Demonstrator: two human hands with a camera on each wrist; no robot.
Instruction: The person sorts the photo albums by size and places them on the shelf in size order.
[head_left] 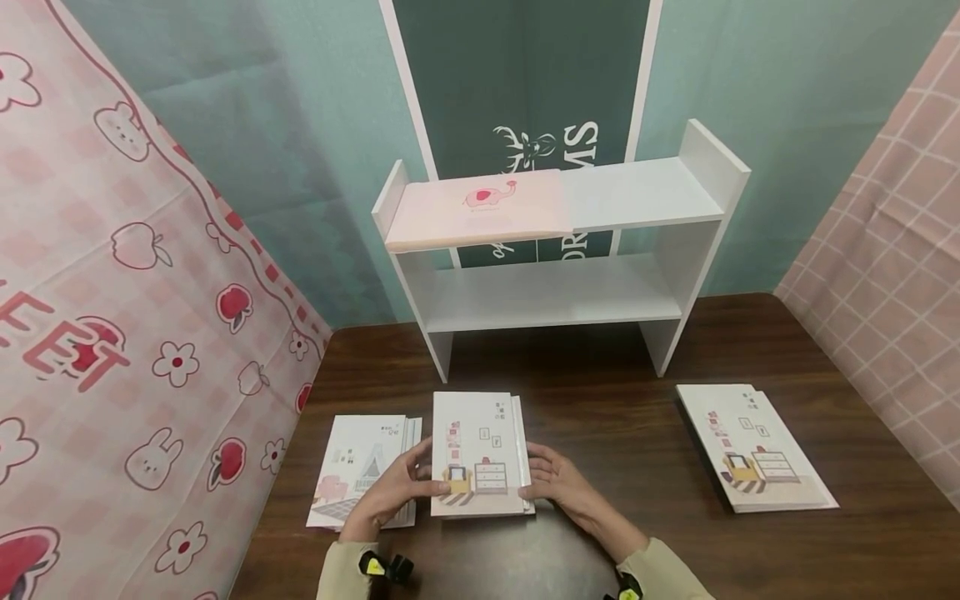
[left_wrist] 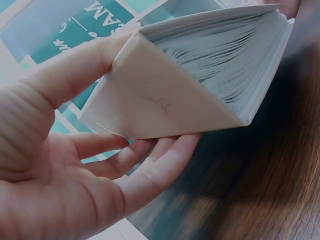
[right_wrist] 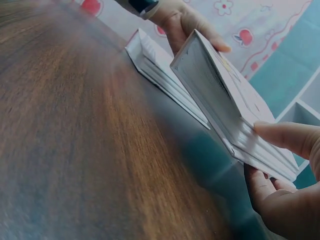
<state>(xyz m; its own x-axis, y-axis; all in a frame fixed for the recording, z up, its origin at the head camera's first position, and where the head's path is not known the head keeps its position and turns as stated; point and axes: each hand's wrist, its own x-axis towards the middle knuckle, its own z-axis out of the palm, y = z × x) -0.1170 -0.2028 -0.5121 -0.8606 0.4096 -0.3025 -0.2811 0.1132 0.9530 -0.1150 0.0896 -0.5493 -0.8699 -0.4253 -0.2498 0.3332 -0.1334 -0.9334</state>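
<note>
Both hands hold a thick white photo album [head_left: 477, 442] with a furniture drawing on its cover, raised above the table. My left hand [head_left: 392, 493] grips its left side, thumb on the cover; in the left wrist view the fingers lie under the album's plain spine [left_wrist: 155, 102]. On the opposite side, my right hand [head_left: 561, 485] pinches the page-edge side with the thumb above and fingers beneath, as the right wrist view shows. Just left of it, a second photo album [head_left: 352, 458] lies on the table, partly hidden behind the left hand and forearm.
A third photo album [head_left: 753, 450] lies at the right of the brown wooden table [head_left: 600, 417]. Behind stands a white two-tier shelf [head_left: 555, 292], its top tier partly covered by a pink elephant-print item [head_left: 480, 208]. Printed cloths [head_left: 180, 292] hang around the table.
</note>
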